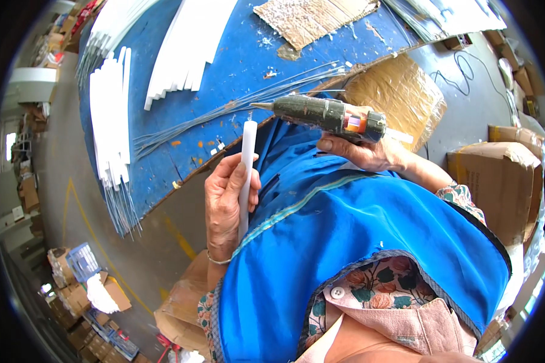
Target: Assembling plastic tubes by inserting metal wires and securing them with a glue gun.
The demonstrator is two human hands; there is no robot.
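- The white stick [246,172] stands nearly upright in the left hand [227,202], over the gap between the table edge and the person's lap.
- The left hand's fingers wrap around the stick's middle and lower part, thumb on the near side; the top of the stick rises clear of the fist.
- The glue gun [327,115] lies almost level in the right hand [363,151], nozzle pointing left, its tip just above and beside the stick's top end; whether tip and stick touch cannot be told.
- The right hand is clenched around the gun's grip from below, the dark body resting over the fingers.
- A thin metal bangle [219,260] circles the left wrist.
- A blue apron [357,242] covers the lap beneath both hands, over a floral shirt [381,281].
- The blue table [236,66] lies beyond the hands, its paint chipped and spotted.
- A fan of thin wires [236,112] lies across the table, running towards the gun.
- White strips [112,115] lie stacked at the table's left, with a second stack [188,48] farther up.
- A cardboard sheet [312,18] rests at the table's far side.
- A taped bundle [399,94] sits just behind the gun.
- Cardboard boxes [502,181] stand on the floor to the right.
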